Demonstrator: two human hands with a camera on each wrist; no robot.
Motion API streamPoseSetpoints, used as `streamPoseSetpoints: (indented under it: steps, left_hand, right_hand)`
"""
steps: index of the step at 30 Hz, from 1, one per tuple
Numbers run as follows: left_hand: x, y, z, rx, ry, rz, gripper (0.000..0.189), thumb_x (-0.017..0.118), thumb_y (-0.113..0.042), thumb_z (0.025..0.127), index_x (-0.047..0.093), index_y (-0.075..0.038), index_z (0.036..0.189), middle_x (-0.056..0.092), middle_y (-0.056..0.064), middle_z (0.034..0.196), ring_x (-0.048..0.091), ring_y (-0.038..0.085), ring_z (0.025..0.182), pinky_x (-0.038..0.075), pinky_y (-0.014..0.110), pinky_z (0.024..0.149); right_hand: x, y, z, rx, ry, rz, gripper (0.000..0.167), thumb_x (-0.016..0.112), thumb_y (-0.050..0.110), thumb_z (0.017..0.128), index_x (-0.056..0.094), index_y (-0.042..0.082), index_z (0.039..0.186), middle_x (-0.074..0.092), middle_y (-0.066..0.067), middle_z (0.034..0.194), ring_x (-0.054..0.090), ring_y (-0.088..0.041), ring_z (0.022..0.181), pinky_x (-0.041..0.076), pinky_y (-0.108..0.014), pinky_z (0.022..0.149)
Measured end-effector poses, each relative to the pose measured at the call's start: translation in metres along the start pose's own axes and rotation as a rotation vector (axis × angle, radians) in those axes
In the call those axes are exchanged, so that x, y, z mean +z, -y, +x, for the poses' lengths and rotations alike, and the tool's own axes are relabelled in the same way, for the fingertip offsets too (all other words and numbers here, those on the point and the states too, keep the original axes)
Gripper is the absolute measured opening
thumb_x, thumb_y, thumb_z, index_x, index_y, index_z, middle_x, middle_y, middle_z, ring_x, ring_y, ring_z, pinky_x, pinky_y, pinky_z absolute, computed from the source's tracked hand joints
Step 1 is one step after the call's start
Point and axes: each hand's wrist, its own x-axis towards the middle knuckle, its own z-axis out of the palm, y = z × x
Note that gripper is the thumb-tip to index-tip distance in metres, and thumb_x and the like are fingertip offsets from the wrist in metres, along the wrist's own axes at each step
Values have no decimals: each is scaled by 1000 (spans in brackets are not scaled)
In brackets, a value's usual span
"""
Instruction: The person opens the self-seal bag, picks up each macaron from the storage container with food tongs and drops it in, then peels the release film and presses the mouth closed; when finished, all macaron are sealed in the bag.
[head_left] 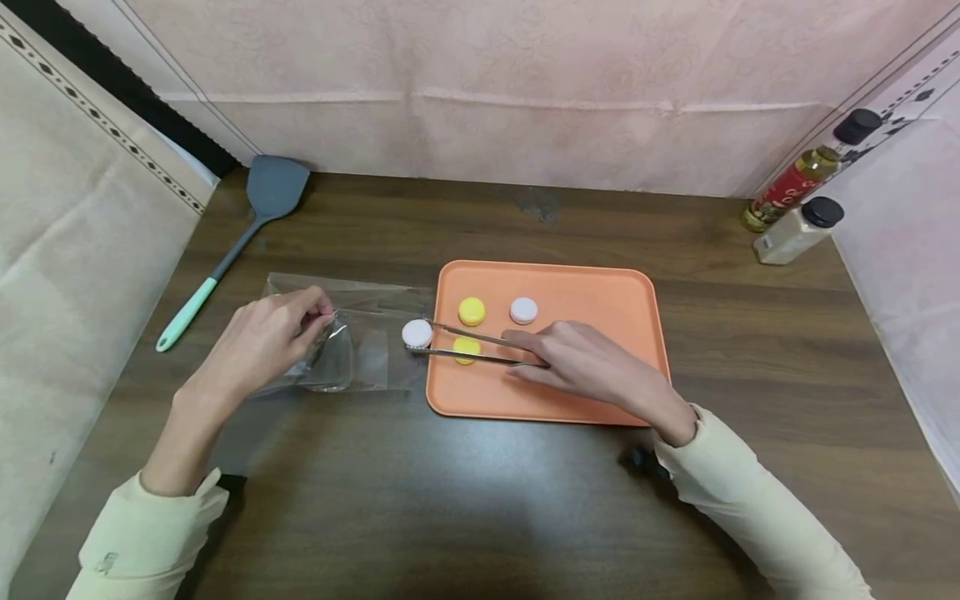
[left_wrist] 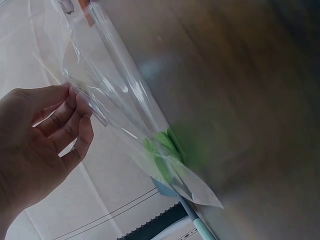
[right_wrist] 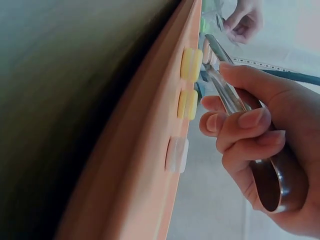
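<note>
My left hand [head_left: 266, 337] pinches the upper edge of a clear plastic bag [head_left: 378, 358] with thumb and fingertips, lifting that side. In the left wrist view, green macarons [left_wrist: 165, 152] show through the film. My right hand [head_left: 588, 358] grips metal tongs [head_left: 498, 360], their bent end by the palm in the right wrist view. Between the tong tips is a white macaron [head_left: 417, 333], past the tray's left edge and over the bag's right end. On the orange tray [head_left: 585, 287] lie two yellow macarons, one [head_left: 472, 312] behind the other [head_left: 467, 350], and another white macaron [head_left: 523, 311].
A grey spatula [head_left: 232, 250] with a mint handle lies at the back left of the wooden table [head_left: 420, 500]. At the back right stand a red-labelled oil bottle [head_left: 795, 187] and a black-capped jar [head_left: 795, 233]. Pale cloth [head_left: 487, 100] hangs behind.
</note>
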Motion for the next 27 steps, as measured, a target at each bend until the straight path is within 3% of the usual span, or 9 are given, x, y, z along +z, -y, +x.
streamPoseSetpoints:
  steps: [3, 10, 15, 18, 22, 27]
  left_hand:
    - [1, 0, 0, 2, 0, -1, 6, 76, -6, 102, 70, -5, 101, 69, 3, 81, 53, 15, 65, 46, 40, 56]
    - [1, 1, 0, 17, -15, -5, 6, 77, -4, 101, 71, -5, 100, 70, 3, 80, 53, 15, 64, 47, 41, 56]
    - [0, 2, -2, 19, -18, -6, 7, 78, -4, 101, 71, -5, 101, 70, 2, 80, 53, 14, 64, 45, 39, 56]
    - [-1, 2, -2, 18, -20, -3, 8, 78, -4, 101, 71, -5, 101, 69, 2, 80, 52, 14, 64, 44, 38, 56]
    - [-2, 2, -2, 26, -28, -1, 8, 78, -3, 100, 70, -5, 100, 69, 2, 79, 53, 14, 65, 44, 38, 56]
    - [-3, 2, -2, 41, -35, 3, 8, 78, -3, 100, 70, -5, 100, 70, 2, 81, 54, 14, 65, 46, 38, 57]
  right_hand:
    - [2, 4, 8, -9, 8, -9, 26, 74, 33, 108, 74, 22, 132, 54, 12, 67, 44, -6, 55, 43, -27, 55]
    - [6, 19, 37, -24, 67, 3, 26, 71, 36, 110, 71, 15, 126, 53, 9, 63, 41, -7, 56, 35, -25, 52]
    - [13, 30, 60, -93, 54, -52, 28, 66, 33, 113, 75, 16, 133, 66, 6, 82, 43, -8, 56, 33, -23, 53]
    - [16, 36, 72, -127, 19, -119, 22, 63, 32, 114, 76, 18, 124, 61, 5, 71, 37, -11, 55, 26, -24, 52]
    - [17, 45, 86, -132, 2, -155, 21, 64, 30, 113, 65, 17, 96, 39, 7, 55, 32, -10, 53, 23, -25, 52]
    - [17, 56, 102, -125, 33, -154, 26, 65, 32, 112, 65, 15, 92, 34, 8, 56, 36, -9, 45, 23, -24, 49]
